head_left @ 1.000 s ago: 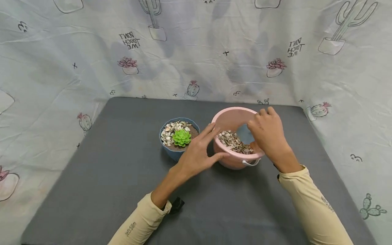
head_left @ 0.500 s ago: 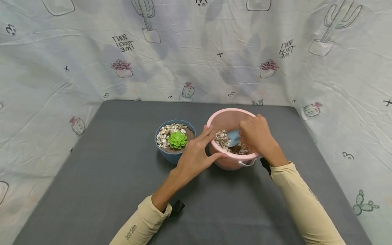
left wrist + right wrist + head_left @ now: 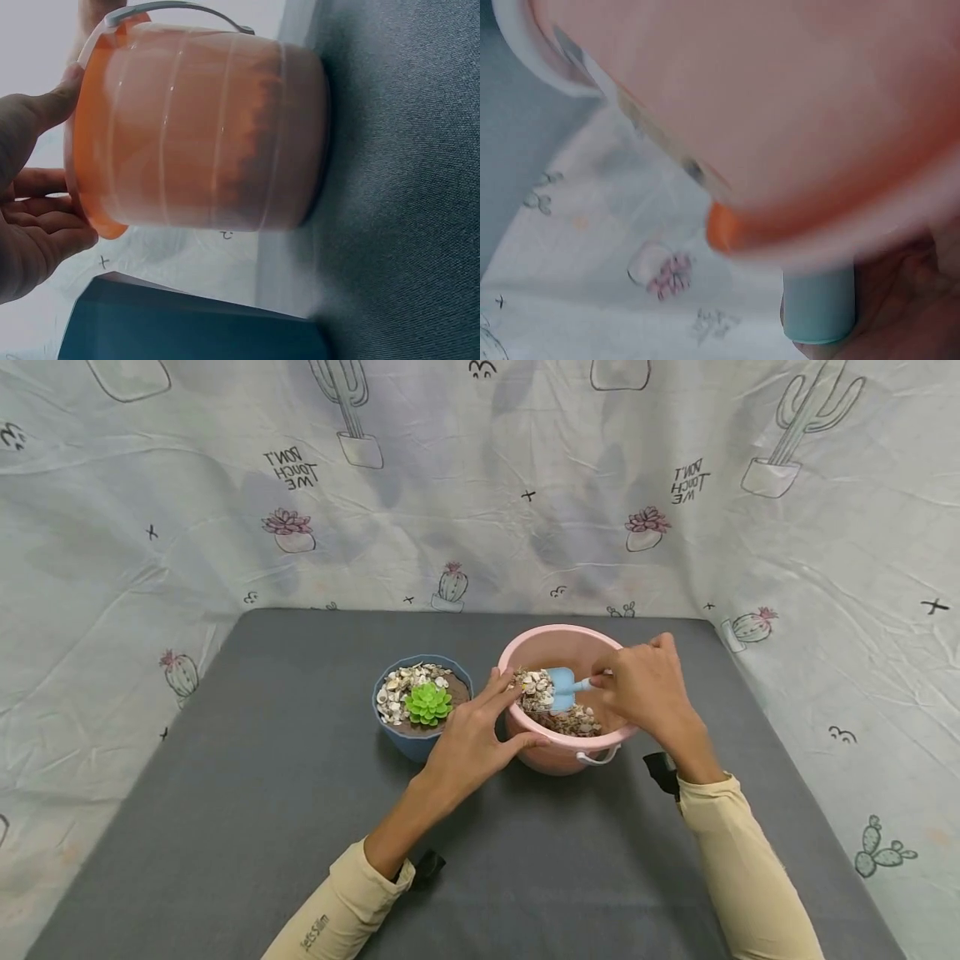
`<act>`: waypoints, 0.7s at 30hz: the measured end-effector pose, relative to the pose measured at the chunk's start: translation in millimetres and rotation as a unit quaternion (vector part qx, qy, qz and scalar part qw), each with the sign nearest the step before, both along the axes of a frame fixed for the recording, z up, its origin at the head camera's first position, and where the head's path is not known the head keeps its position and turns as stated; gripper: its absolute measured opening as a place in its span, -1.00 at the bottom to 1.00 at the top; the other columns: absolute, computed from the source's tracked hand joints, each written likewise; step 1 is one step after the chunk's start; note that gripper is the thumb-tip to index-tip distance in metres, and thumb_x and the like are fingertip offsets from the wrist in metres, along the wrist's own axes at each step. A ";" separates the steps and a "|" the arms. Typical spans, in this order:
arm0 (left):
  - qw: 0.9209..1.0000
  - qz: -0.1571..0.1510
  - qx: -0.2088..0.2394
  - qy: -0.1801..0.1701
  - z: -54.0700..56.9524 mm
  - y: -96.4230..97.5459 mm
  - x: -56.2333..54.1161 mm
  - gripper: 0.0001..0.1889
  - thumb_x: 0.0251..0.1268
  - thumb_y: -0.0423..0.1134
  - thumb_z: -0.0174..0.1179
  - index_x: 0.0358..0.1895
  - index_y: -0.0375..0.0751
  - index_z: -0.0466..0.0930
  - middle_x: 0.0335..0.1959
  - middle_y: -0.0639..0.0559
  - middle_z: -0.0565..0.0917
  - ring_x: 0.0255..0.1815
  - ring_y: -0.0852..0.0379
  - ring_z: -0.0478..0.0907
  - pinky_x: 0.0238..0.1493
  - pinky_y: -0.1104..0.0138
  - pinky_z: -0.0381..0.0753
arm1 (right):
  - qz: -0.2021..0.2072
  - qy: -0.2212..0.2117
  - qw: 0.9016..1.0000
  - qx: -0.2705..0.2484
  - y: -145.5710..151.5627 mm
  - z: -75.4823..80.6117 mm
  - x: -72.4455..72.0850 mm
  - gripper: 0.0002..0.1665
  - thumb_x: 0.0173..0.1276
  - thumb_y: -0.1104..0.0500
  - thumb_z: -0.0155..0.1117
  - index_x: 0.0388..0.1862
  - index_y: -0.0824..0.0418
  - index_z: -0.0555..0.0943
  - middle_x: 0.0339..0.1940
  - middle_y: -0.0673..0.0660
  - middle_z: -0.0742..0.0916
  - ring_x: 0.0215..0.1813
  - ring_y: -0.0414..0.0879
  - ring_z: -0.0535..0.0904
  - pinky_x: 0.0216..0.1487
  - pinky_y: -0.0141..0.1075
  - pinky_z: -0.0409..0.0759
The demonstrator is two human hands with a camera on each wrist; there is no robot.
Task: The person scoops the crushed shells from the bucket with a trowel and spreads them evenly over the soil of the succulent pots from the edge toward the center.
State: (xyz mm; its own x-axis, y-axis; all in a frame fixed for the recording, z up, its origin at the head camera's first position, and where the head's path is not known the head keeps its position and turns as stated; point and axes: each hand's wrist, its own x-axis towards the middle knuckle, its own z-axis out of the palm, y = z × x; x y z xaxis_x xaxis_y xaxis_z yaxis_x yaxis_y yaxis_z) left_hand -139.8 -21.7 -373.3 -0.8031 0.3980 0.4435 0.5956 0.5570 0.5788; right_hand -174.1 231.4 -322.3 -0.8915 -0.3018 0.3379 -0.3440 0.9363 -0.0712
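My right hand [image 3: 651,692] grips the handle of a light blue hand shovel [image 3: 562,687] over the pink bucket [image 3: 551,758]. Its blade carries a heap of pale shell-like bits [image 3: 536,688], level with the bucket's rim. More bits [image 3: 573,722] lie inside the bucket. In the right wrist view, the handle [image 3: 819,304] shows against the palm, below the blurred bucket wall. My left hand [image 3: 468,735] holds the bucket's left rim, thumb at the front and fingertips farther back. The left wrist view shows that thumb and the bent fingers at the rim of the bucket [image 3: 195,135].
Just left of the bucket stands a blue pot [image 3: 412,746] with a green succulent [image 3: 428,704], brown soil and pale bits at its left side. A white handle [image 3: 597,757] hangs on the bucket's front. Behind the grey table [image 3: 247,793] hangs a cactus-print cloth [image 3: 405,527].
The shovel has come up from inside the bucket with a load of bits, and my right hand rose with it. My left hand stays at the rim. The head view has shifted slightly.
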 end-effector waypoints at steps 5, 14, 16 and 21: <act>1.000 0.010 -0.004 0.007 -2.5 -2.8 1.6 -0.25 0.16 0.01 0.56 0.38 -0.28 0.59 0.52 -0.23 0.50 0.57 -0.22 0.40 0.16 0.02 0.74 | -0.011 0.033 0.998 -0.050 8.2 12.3 11.4 -0.92 0.23 0.23 0.56 -0.29 0.09 0.89 -0.60 0.13 0.77 -0.53 0.04 0.57 -0.09 0.08 0.21; 1.000 0.005 0.001 0.017 -6.0 -6.3 2.3 -0.25 0.17 0.03 0.54 0.43 -0.14 0.57 0.54 -0.17 0.48 0.54 -0.26 0.43 -0.33 0.21 0.74 | -0.022 0.027 0.994 -0.103 22.3 17.4 19.3 -0.94 0.23 0.24 0.54 -0.32 0.14 0.89 -0.65 0.09 0.78 -0.61 -0.14 0.32 -0.19 0.01 0.24; 1.000 0.006 0.002 0.020 -7.0 -6.6 1.9 -0.25 0.16 0.04 0.54 0.42 -0.14 0.58 0.54 -0.16 0.49 0.35 -0.25 0.62 -0.46 0.31 0.64 | -0.020 0.036 0.994 -0.104 23.7 17.6 20.8 -0.95 0.22 0.23 0.55 -0.33 0.14 0.90 -0.62 0.11 0.80 -0.62 -0.18 0.25 -0.25 -0.06 0.23; 1.000 -0.010 0.005 0.023 -9.1 -2.9 -1.1 -0.29 0.20 0.07 0.52 0.41 -0.06 0.58 0.57 -0.11 0.46 0.40 -0.21 0.60 -0.59 0.38 0.47 | -0.020 0.054 0.992 -0.111 25.9 21.6 25.4 -0.94 0.23 0.21 0.56 -0.33 0.16 0.89 -0.61 0.13 0.80 -0.64 -0.23 0.14 -0.27 -0.16 0.16</act>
